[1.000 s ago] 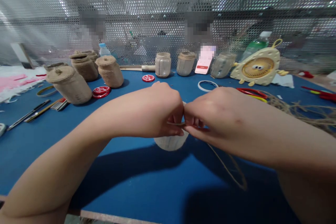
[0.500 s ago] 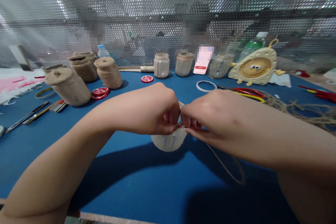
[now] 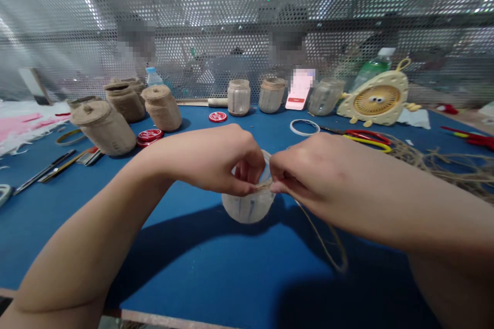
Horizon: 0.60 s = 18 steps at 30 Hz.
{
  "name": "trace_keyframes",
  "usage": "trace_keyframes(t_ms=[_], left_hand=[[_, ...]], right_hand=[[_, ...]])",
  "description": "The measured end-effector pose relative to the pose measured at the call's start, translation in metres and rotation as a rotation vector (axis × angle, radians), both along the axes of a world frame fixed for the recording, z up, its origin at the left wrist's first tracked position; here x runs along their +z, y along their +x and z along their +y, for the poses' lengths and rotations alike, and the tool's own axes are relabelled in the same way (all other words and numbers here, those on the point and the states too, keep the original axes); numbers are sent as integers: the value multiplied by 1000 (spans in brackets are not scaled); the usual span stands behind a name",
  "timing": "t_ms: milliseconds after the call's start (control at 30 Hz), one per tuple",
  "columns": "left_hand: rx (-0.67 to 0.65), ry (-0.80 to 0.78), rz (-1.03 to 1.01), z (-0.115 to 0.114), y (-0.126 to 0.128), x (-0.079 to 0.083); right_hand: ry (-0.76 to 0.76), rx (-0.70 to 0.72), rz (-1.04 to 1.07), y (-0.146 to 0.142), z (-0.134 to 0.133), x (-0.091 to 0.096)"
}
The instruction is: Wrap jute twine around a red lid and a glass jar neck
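Note:
A clear glass jar [image 3: 244,208] stands on the blue mat under my hands, its upper part mostly hidden by my fingers. My left hand [image 3: 219,162] and my right hand [image 3: 304,177] meet at the jar's neck. Their fingertips pinch a strand of jute twine [image 3: 264,184] against the glass. From there the twine hangs past my right hand in a loop [image 3: 328,239] and runs to a loose tangled pile [image 3: 436,164] on the right.
Jute-wrapped jars [image 3: 104,128] and red lids [image 3: 150,136] stand left, with craft knives [image 3: 44,172] near the edge. Plain jars [image 3: 238,97], a phone [image 3: 299,91], a yellow fan [image 3: 372,100] and scissors [image 3: 366,136] stand behind. Two blurred people are beyond a perforated metal screen [image 3: 231,5].
My hands have drawn slightly apart, showing more of the jar's mouth between them. The hanging twine loop has shifted to the left.

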<state>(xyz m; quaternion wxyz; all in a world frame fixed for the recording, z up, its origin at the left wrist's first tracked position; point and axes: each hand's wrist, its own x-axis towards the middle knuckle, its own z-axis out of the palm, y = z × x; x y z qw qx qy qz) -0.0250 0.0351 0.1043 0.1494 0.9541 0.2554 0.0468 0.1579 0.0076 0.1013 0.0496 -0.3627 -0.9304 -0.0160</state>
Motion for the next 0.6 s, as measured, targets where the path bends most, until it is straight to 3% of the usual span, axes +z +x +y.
trace_keyframes(t_ms=[333, 600], left_hand=[[9, 26, 16, -2, 0, 0], [69, 101, 80, -6, -3, 5]], right_hand=[[127, -32, -1, 3, 5, -6], [105, -31, 11, 2, 3, -6]])
